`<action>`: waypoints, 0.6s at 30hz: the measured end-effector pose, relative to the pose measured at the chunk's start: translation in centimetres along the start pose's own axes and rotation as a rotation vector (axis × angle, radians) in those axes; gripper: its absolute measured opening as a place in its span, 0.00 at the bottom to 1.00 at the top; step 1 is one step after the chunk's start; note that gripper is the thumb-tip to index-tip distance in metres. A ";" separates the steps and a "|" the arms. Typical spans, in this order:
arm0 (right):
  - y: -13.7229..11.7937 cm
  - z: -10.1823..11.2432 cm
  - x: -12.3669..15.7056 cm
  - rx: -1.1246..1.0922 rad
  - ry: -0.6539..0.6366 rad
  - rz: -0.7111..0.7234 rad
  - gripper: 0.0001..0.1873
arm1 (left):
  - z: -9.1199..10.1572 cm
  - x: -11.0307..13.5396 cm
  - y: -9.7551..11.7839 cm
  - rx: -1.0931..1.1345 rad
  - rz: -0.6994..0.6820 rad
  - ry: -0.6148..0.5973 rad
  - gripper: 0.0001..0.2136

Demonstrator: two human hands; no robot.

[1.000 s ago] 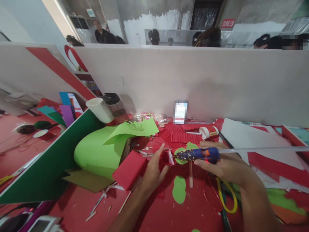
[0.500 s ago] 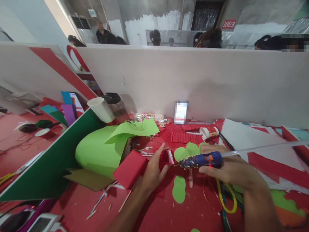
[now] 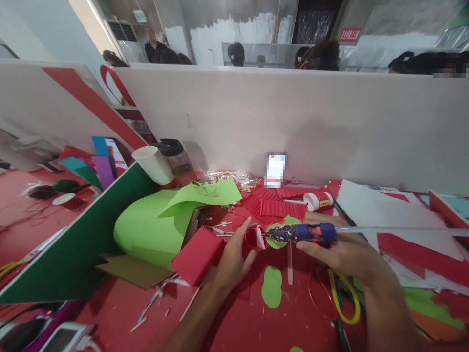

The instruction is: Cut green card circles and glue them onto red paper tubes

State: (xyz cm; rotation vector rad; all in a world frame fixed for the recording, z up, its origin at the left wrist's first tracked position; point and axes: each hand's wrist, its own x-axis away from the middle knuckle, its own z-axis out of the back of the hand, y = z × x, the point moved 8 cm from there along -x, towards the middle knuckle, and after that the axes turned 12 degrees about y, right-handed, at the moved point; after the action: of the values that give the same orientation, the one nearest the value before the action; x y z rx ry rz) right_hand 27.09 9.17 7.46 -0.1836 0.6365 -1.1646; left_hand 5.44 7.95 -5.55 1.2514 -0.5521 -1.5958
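Note:
My left hand is closed around a small rolled piece of red paper that has a white strip on its edge. In my right hand is a blue glue gun, with a clear glue stick running out of its back to the right. Its nozzle points left and lies at or very near the white strip; whether they touch I cannot tell. Below the nozzle lie green paper circles and a thin wooden stick. A red paper box sits left of my left hand.
Large green paper sheets curl at the left beside a dark green board. A paper cup and a bottle stand behind. A phone leans on the white partition. Yellow-handled scissors lie under my right wrist.
The glue gun has risen slightly and levelled out, its nozzle moving up toward the white strip. My left hand stays almost in place with the red paper.

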 end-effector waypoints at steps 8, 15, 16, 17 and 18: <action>-1.8 -0.3 -1.1 -0.150 -0.051 0.040 0.14 | -0.1 0.2 -0.5 0.005 -0.001 -0.002 0.33; -2.1 -0.1 -1.1 -0.055 -0.056 0.049 0.15 | 0.0 0.2 -0.3 0.006 0.020 0.004 0.34; -1.8 0.0 -1.0 -0.041 -0.039 0.039 0.15 | 0.0 0.1 -0.3 0.002 0.021 0.010 0.34; -1.5 0.1 -0.8 -0.025 -0.023 0.025 0.15 | 0.0 0.1 -0.2 -0.003 0.022 0.014 0.34; -1.0 0.1 -0.6 -0.008 -0.008 0.006 0.15 | 0.0 0.1 -0.2 -0.006 0.021 0.015 0.34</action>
State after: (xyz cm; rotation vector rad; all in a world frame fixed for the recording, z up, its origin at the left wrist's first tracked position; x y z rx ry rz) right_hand 26.21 9.29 8.21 -0.1935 0.6341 -1.1548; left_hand 5.32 7.93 -5.79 1.2481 -0.5497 -1.5685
